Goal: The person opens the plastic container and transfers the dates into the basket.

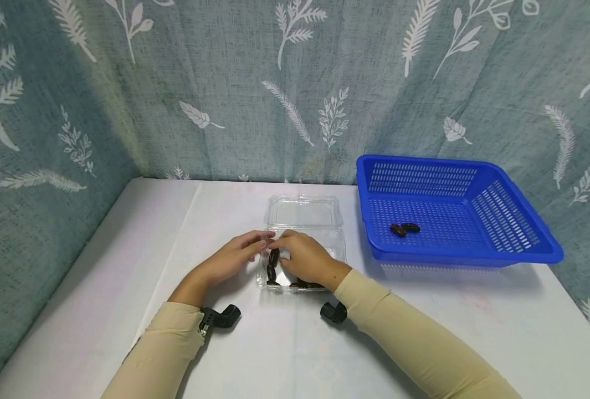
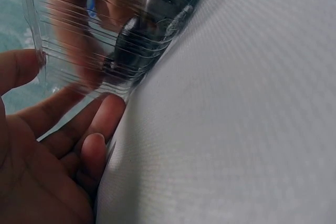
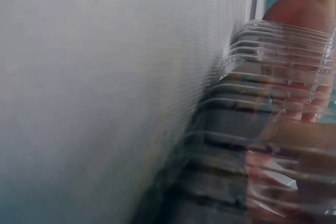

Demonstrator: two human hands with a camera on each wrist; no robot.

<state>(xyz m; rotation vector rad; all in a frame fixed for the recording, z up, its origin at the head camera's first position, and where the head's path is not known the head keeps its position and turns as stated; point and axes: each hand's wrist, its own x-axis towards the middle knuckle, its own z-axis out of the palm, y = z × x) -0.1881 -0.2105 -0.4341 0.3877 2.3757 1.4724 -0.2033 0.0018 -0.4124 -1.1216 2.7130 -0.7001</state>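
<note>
A clear plastic clamshell container (image 1: 302,219) lies on the white table with its lid folded back. Dark, glossy dates (image 1: 272,274) line its left side and near edge; some sit behind the ribbed wall in the left wrist view. My left hand (image 1: 232,257) holds the container's left side, thumb at the rim and fingers against the outer wall. Inside the container, my right hand (image 1: 307,257) reaches to the left row, thumb and index finger bent around a date (image 1: 273,256). Its fingertips are partly hidden, and the ribbed plastic blurs them in the left wrist view.
To the right stands a blue plastic basket (image 1: 474,257) with slotted walls, holding a few loose dates (image 1: 404,229). A patterned grey-green curtain (image 1: 245,127) hangs behind and beside the table (image 1: 285,354). Black wrist mounts (image 1: 222,317) sit under both wrists.
</note>
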